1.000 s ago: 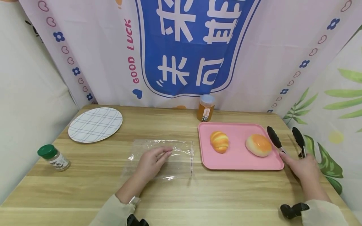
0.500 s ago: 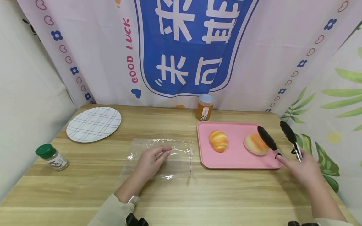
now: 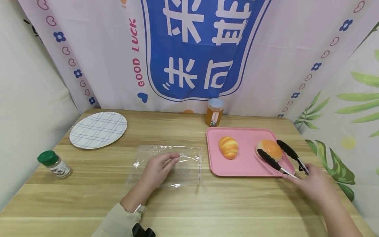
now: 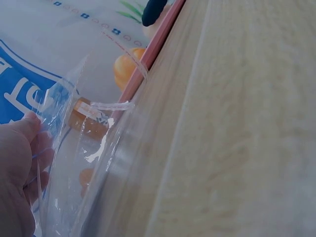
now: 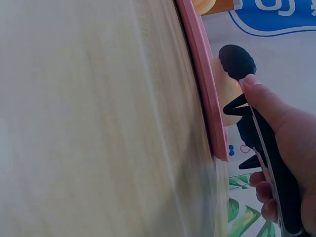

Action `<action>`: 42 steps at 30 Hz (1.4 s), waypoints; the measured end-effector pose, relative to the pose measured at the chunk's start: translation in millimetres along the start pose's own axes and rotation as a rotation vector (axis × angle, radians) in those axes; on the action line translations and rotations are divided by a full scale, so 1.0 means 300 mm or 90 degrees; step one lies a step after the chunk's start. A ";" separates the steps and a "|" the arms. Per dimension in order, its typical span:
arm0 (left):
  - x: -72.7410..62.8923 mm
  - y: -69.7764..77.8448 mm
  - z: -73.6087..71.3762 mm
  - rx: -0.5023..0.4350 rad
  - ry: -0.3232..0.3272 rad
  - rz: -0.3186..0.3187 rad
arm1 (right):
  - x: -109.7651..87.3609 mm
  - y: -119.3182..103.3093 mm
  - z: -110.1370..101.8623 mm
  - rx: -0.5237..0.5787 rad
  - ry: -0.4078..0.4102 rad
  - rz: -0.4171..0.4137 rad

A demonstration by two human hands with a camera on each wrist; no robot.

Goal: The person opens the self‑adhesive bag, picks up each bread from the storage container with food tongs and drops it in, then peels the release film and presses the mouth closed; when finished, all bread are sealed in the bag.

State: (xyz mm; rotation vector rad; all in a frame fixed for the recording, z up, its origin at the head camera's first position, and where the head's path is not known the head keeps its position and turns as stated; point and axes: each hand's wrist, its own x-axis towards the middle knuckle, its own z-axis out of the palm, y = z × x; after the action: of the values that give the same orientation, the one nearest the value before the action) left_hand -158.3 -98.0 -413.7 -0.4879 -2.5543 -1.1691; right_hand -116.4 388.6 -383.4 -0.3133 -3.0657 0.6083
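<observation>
My right hand (image 3: 316, 183) grips a pair of tongs (image 3: 268, 160) with black tips, spread on either side of a round golden-topped bun (image 3: 270, 148). Whether the tips touch the bun, I cannot tell. The bun sits at the right of a pink tray (image 3: 245, 168), with a ridged bread roll (image 3: 228, 147) at its left. My left hand (image 3: 157, 170) pinches a clear plastic bag (image 3: 189, 171) between thumb and fingers. In the left wrist view the bag (image 4: 69, 177) stands partly raised, its upper layer lifted off the table.
An amber-filled jar (image 3: 214, 113) stands behind the tray, near the hanging cloth. At the back left lies a white checked plate (image 3: 99, 130). A green-capped shaker (image 3: 55, 165) is at the table's left edge.
My right hand has brought the tongs from beyond the tray's right edge, leftward and down, until the tips straddle the round bun. My left hand and the bag have stayed in place.
</observation>
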 end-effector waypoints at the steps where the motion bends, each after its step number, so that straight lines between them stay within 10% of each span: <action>1: -0.001 -0.001 0.000 0.001 -0.001 -0.003 | 0.001 -0.001 -0.001 -0.003 -0.003 -0.001; 24: 0.007 0.000 -0.004 0.002 -0.010 0.001 | 0.005 -0.040 -0.010 -0.039 -0.044 -0.002; 42: 0.002 0.000 0.008 0.008 -0.017 0.005 | -0.084 -0.362 0.027 -0.042 -0.027 -0.277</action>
State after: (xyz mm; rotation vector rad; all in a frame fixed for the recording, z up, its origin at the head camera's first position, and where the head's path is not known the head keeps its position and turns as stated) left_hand -159.2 -95.9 -415.0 -0.5132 -2.5788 -1.1520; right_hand -113.0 282.2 -348.9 0.3642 -3.0440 0.4942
